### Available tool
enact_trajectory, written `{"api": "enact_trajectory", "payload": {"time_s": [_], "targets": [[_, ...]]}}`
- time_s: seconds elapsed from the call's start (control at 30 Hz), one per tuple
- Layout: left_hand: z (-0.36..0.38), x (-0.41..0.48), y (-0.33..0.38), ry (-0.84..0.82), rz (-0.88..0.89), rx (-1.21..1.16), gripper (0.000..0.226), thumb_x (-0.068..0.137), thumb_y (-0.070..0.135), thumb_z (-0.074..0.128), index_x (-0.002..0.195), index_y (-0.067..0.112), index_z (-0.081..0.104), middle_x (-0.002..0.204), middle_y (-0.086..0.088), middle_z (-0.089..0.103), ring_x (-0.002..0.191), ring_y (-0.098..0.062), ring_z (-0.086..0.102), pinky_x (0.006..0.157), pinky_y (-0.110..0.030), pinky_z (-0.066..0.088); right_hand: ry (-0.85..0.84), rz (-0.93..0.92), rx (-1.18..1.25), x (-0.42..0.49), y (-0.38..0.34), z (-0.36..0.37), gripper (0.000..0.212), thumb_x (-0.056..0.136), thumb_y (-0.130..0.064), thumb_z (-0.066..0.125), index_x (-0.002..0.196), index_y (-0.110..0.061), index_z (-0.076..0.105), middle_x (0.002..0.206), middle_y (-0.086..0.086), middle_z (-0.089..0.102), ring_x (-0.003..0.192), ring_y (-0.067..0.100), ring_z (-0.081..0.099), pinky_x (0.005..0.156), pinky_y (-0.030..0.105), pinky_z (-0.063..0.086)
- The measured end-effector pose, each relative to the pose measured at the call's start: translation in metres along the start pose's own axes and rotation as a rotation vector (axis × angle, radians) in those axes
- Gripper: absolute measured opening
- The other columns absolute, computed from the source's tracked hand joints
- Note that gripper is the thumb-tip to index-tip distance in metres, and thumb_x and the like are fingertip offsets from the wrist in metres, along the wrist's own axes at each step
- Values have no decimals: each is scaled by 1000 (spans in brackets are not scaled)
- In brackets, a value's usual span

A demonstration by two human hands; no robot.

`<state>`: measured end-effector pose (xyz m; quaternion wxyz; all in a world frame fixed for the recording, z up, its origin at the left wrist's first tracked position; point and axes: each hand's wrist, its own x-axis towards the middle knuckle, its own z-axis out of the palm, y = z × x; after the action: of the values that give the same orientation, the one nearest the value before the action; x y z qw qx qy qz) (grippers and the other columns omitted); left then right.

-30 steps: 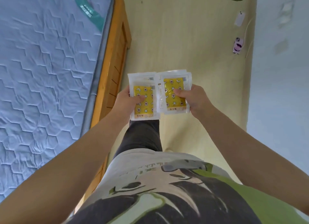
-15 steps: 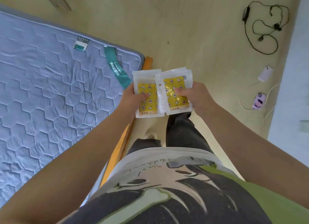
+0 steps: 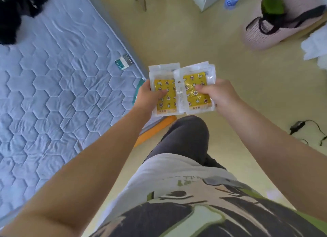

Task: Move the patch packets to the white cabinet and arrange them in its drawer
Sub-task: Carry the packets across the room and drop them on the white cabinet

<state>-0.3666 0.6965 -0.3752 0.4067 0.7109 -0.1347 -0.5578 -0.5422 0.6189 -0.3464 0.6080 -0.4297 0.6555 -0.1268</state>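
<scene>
Pale yellow bedroom floor [image 3: 177, 42] beside a quilted mattress [image 3: 53, 95], with patch packets [image 3: 196, 89] held out over it in both hands.

Nearest the camera, two bare forearms reached forward over a printed T-shirt [image 3: 177, 192] and a dark trouser leg [image 3: 185, 137]. The left hand [image 3: 148, 97] gripped one white-edged yellow stack by its left side, thumb laid across the face. The right hand [image 3: 219, 95] pinched the other stack by its right side, thumb on the yellow print. The stacks sat side by side in the air, the right one's inner edge overlapping the left's, above the orange bed frame corner [image 3: 155, 128]. Beyond, a black charger cable [image 3: 299, 125] lay at right; farthest were a pink knitted bag [image 3: 276, 29] and black clothing [image 3: 16, 12] on the mattress.
</scene>
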Motion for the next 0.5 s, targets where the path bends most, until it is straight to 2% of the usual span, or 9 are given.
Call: {"api": "enact_trajectory", "payload": {"time_s": [0.13, 0.3, 0.37, 0.43, 0.5], "targets": [[-13, 36, 24, 129, 6, -143, 28, 86, -1, 63, 108, 15, 56, 92, 0, 67, 80, -17, 68, 71, -36, 58, -140, -41, -107, 58, -54, 26, 18, 71, -15, 79, 86, -16, 70, 92, 6, 73, 85, 25, 71, 86, 49, 55], [-25, 105, 61, 244, -11, -369, 29, 86, -6, 61, 110, 10, 58, 95, -6, 69, 82, -21, 69, 75, -42, 58, -238, -83, -268, 151, -123, 66, 75, 37, -42, 81, 103, -10, 67, 100, 7, 71, 93, 29, 68, 89, 50, 52], [-33, 141, 84, 274, -13, -436, 26, 86, -7, 60, 103, 12, 58, 95, -5, 69, 84, -23, 69, 78, -44, 58, -259, -91, -297, 195, -155, 84, 90, 27, -48, 80, 108, -9, 65, 103, 7, 70, 96, 30, 67, 90, 51, 51], [-48, 174, 114, 315, -11, -469, 26, 87, -6, 59, 96, 18, 59, 94, -4, 69, 87, -24, 69, 79, -45, 57, -302, -93, -326, 233, -194, 105, 91, 27, -48, 80, 107, -8, 64, 103, 8, 70, 96, 30, 67, 91, 50, 50], [-65, 204, 151, 371, -17, -489, 26, 87, -5, 59, 97, 18, 59, 93, -1, 69, 86, -21, 69, 77, -42, 58, -348, -88, -353, 264, -239, 129, 84, 31, -45, 81, 105, -7, 64, 100, 8, 71, 94, 30, 68, 91, 50, 51]]}}
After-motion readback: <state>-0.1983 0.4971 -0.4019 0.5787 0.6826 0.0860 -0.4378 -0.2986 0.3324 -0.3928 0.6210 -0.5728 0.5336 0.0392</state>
